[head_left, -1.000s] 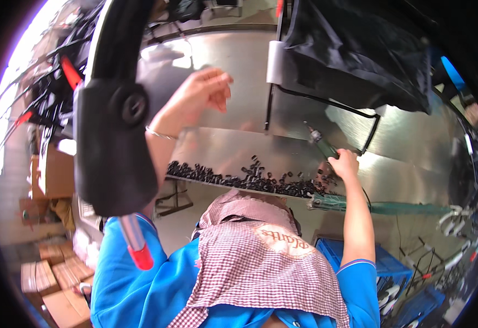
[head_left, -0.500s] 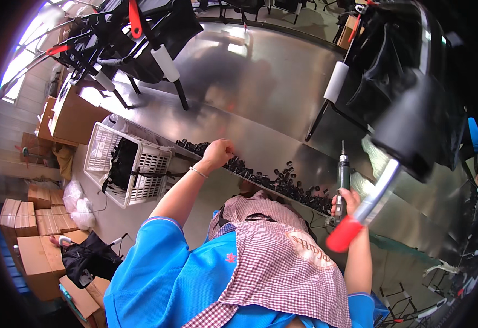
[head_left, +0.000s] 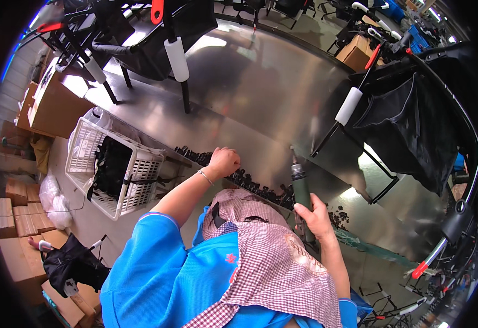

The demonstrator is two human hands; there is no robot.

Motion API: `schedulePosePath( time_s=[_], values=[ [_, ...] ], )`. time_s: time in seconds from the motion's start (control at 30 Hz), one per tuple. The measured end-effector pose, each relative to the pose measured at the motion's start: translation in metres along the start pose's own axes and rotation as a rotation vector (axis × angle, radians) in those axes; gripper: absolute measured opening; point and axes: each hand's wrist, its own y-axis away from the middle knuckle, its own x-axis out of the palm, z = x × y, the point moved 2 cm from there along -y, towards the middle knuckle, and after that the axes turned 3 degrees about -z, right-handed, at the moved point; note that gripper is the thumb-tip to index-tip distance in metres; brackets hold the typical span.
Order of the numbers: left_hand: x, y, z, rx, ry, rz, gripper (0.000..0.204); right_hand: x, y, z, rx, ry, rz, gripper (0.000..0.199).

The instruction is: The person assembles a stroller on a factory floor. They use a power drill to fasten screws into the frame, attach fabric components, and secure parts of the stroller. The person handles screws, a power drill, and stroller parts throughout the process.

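My left hand (head_left: 224, 162) hovers at the metal table's near edge with its fingers curled closed. Whatever lies inside them, if anything, is hidden. Around it runs a row of small black plastic parts (head_left: 261, 188), heaped along that edge. My right hand (head_left: 316, 217) is wrapped round a dark green power screwdriver (head_left: 301, 191), whose bit points up and away over the tabletop. More black parts lie just right of this hand.
On the metal table (head_left: 250, 104) stand black folding frames with fabric, one at far left (head_left: 140, 57) and one at right (head_left: 403, 120). A white plastic basket (head_left: 116, 169) holding black fabric sits left of the table. Cardboard boxes (head_left: 22, 218) are stacked at the left.
My right hand has brought the screwdriver leftward, closer to my left hand. The red-tipped tube that was in front of my right forearm is now farther right. My left hand stays curled near the parts.
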Motion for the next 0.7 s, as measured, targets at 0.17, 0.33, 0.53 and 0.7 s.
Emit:
schedulePosePath(
  time_s=[0.17, 0.33, 0.53, 0.7],
  values=[
    [0.001, -0.014, 0.015, -0.057, 0.113, 0.122, 0.016, 0.024, -0.005, 0.016, -0.143, 0.359, -0.001, 0.062],
    [-0.013, -0.023, 0.010, -0.296, 0.714, 0.175, 0.012, 0.040, -0.005, 0.029, -0.148, 0.451, 0.010, 0.069],
    [-0.073, -0.034, -0.053, -0.423, 1.865, 0.439, 0.010, 0.042, 0.003, 0.046, -0.151, 0.337, 0.018, 0.072],
    [-0.088, -0.044, -0.072, -0.317, 1.898, 0.497, 0.009, 0.031, 0.006, 0.046, -0.112, 0.210, 0.040, 0.071]
  ],
)
